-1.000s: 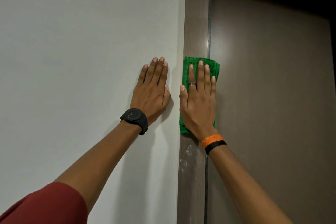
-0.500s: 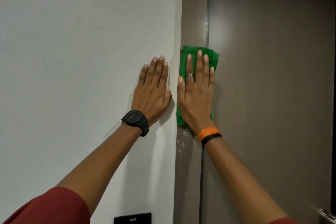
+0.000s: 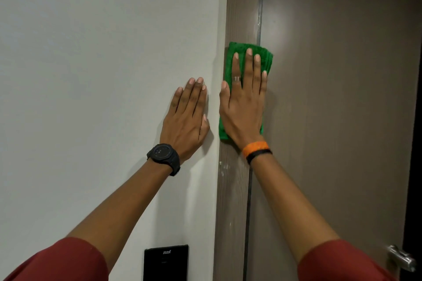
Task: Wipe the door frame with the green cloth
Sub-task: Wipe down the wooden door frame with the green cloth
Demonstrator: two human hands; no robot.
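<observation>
A white wall (image 3: pixel 91 75) fills the left of the view. Low on it, near the bottom edge, sits a black panel (image 3: pixel 166 262) with a small pale logo at its top, too small to read. No container is in view.

The left hand (image 3: pixel 186 118) lies flat on the wall, palm against the paint, fingers straight and close together, thumb tucked beside the palm; it holds nothing. A black watch (image 3: pixel 163 157) with a round dial sits on that wrist, its face markings too faint to read. A dark red sleeve (image 3: pixel 64 260) covers the upper arm at the lower left.

Just right of the left hand runs the upright brown door frame (image 3: pixel 242 7), with pale smears on it below the right wrist. The folded green cloth (image 3: pixel 229 59) lies on the frame, its right edge lapping over the gap onto the door (image 3: pixel 342 98). The right hand (image 3: pixel 243 112) presses flat on the cloth, fingers spread slightly and pointing up, covering most of it. A ring (image 3: pixel 236 78) is on one finger, and an orange band (image 3: pixel 254 146) and a black band (image 3: pixel 259 155) circle the wrist.

At the far lower right, a metal door handle (image 3: pixel 400 258) juts from the door.
</observation>
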